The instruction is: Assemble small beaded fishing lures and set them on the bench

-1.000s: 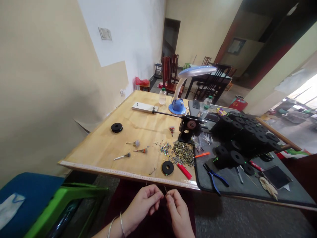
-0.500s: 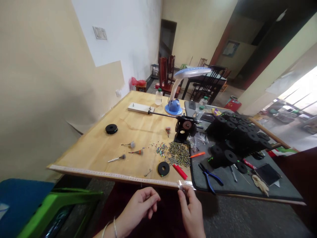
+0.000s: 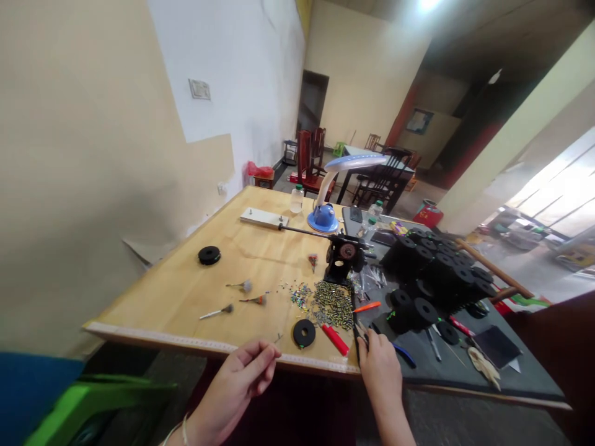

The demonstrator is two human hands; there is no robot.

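Note:
My left hand (image 3: 242, 378) is raised in front of the table's near edge, thumb and index finger pinched together. Whatever may be between those fingertips is too small to make out. Over the edge of the dark mat, my right hand (image 3: 382, 365) is closed around a small grey pointed tool (image 3: 361, 329) whose kind I cannot tell. Blue-handled pliers (image 3: 405, 357) lie partly hidden beneath this hand. Just left of it are a red stick-shaped piece (image 3: 335, 339) and a black spool (image 3: 304, 334). An orange pointed tool (image 3: 367, 307) rests beyond the fingers.
Small beads and striped pieces (image 3: 332, 303) are heaped mid-table. Behind them stands a black machine (image 3: 341, 257) with a long rod, and a blue lamp (image 3: 323, 218). Several brush-like bundles (image 3: 246, 286) lie leftward. Stacked black spools (image 3: 434, 263) crowd the mat (image 3: 455, 365).
My right hand has moved forward and right from the table's edge onto the mat, covering part of the pliers. The left hand has shifted slightly left, and the view has tilted up.

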